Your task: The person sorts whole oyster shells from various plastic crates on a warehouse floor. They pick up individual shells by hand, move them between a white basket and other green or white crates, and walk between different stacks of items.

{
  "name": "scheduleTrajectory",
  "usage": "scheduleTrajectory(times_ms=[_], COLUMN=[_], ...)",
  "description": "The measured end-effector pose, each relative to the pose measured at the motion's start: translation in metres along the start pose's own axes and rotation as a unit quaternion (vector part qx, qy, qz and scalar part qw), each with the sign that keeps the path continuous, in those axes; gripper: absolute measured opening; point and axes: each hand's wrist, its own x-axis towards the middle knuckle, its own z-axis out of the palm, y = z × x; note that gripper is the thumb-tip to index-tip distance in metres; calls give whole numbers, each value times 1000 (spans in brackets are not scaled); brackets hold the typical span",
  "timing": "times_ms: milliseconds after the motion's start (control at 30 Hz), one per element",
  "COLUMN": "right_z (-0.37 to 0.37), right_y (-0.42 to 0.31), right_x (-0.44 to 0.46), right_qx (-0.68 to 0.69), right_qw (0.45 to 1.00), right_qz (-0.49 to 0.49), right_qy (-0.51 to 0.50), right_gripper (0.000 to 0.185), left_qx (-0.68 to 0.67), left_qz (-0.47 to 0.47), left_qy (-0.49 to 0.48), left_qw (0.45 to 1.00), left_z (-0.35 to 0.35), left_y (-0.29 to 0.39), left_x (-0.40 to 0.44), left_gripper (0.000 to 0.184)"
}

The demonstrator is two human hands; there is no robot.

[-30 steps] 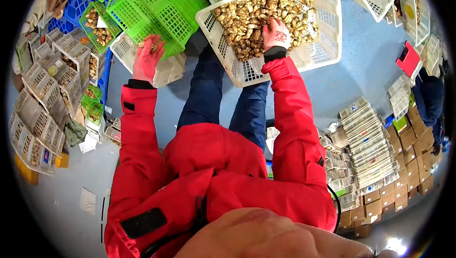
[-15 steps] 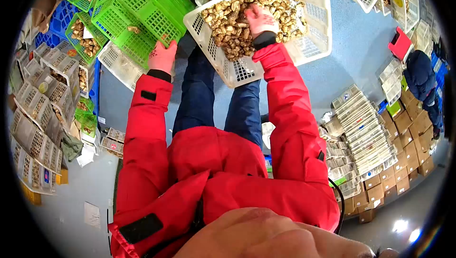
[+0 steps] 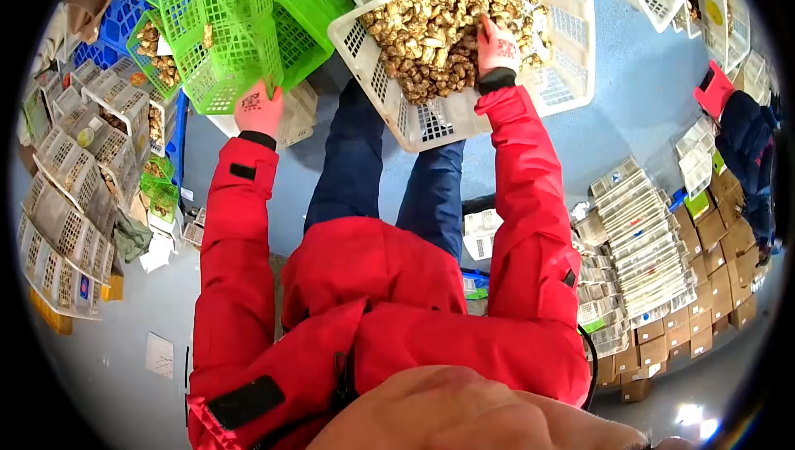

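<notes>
My left hand (image 3: 259,110), in a pink glove, grips the near right corner of a green basket (image 3: 217,32), which is lifted off the other green baskets and tilted. A brown lump (image 3: 207,36) lies in it. My right hand (image 3: 497,48), also gloved in pink, is on the heap of brown mushroom-like pieces (image 3: 431,32) in the white basket (image 3: 571,77). Its fingertips are bent down among the pieces, and whether they hold one is hidden.
More green baskets (image 3: 310,3) lie beside the lifted one. Stacked white baskets stand at the left (image 3: 62,202) and right (image 3: 642,235). Cardboard boxes (image 3: 654,351) are piled at the lower right. A person in dark clothes (image 3: 745,144) is at the right edge, by a red object (image 3: 712,90).
My left hand has taken the green basket's edge and swung it up and left, away from the stack. My right hand has shifted right over the heap.
</notes>
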Motion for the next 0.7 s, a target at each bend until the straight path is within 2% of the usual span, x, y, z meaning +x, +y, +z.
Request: scheduleTrajectory(times_ms=[67, 100, 133, 200, 300, 333, 400, 433, 467, 533, 567, 633, 667, 700], right_z=[18, -8, -28, -22, 24, 40, 49, 50, 79, 55, 32, 8, 12, 17], right_y=[32, 5, -29, -83, -136, -143, -155, -153, -139, -121, -110, -73, -49, -25], right_x=[-22, -22, -18, -11, 12, 17, 19, 13, 2, -31, -34, -53, -57, -62], right_qx=[-17, -41, 42, 110, 103, 91, 83, 95, 138, 202, 186, 202, 357, 503], right_qw=[999, 997, 998, 990, 989, 992, 981, 977, 978, 968, 954, 962, 915, 831], right_qz=[3, 10, 42, 27, 0, 9, 78, 71, 14, -61, -50, 81, 175, 232], right_qy=[32, 64, -28, -88, -102, -89, -154, -174, -157, -135, -229, -166, -69, 56], right_gripper=[28, 30, 30, 34, 39, 40, 39, 40, 43, 36, 38, 44, 41, 39], left_qx=[-21, -22, -22, -70, -59, -58, -55, -78, -99, -143, -174, -240, -256, -328], left_qz=[-11, -16, -19, -37, -47, -45, -38, -25, -7, 25, 25, 32, 46, 25], left_qy=[-19, -16, -17, -43, -46, -38, -32, 11, 49, 129, 176, 190, 189, 151], left_qw=[1000, 999, 999, 996, 996, 997, 997, 997, 994, 981, 969, 952, 947, 932], left_z=[-7, -7, -8, -16, -9, -7, -5, -3, -9, -32, -40, -62, -65, -62], left_y=[13, 16, 19, 32, 38, 38, 37, 36, 39, 48, 52, 69, 76, 86], left_x=[-2, -2, -3, -7, -10, -8, -11, -13, -14, -10, -12, -12, -12, -13], left_gripper=[34, 35, 35, 38, 38, 38, 39, 40, 39, 40, 39, 39, 39, 39])
